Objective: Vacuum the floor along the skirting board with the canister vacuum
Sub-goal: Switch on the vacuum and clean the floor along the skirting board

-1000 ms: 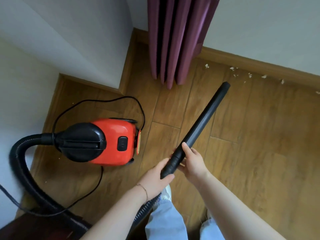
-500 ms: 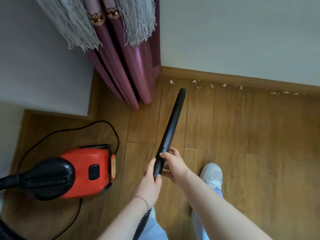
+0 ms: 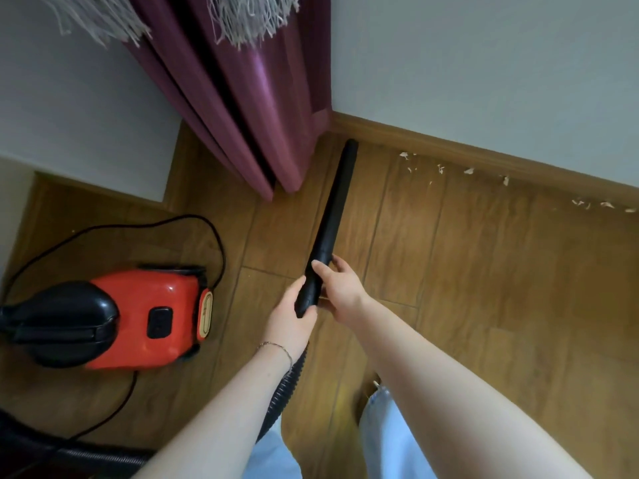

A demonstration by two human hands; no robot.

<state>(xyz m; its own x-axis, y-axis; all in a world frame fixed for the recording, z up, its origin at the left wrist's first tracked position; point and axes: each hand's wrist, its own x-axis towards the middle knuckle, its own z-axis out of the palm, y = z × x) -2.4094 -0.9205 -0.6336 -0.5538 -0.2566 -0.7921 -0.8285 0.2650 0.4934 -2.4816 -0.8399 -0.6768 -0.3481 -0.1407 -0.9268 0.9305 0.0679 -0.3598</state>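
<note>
The left hand [image 3: 290,314] grips the thick near end of the long black plastic vacuum wand [image 3: 333,209], fingers wrapped round it. The right hand [image 3: 342,288] holds the same tube just ahead, thumb over the top and fingers curled beneath. The wand is smooth, matt and round, narrowing towards its far end. Its long axis runs away from the hands, leaning slightly right, with the tip by the brown wooden skirting board [image 3: 484,157]; whether the tip touches the wood-plank floor [image 3: 484,305] I cannot tell. Behind the left hand a black ribbed hose [image 3: 281,399] drops under the wrist. Right of the tip, pale scraps of debris [image 3: 439,169] lie along the skirting. Left of the wand hangs a purple pleated curtain [image 3: 262,115]. Well left of the hands sits the red and black canister vacuum [image 3: 148,316], its thin black cord [image 3: 214,243] looped on the floor.
</note>
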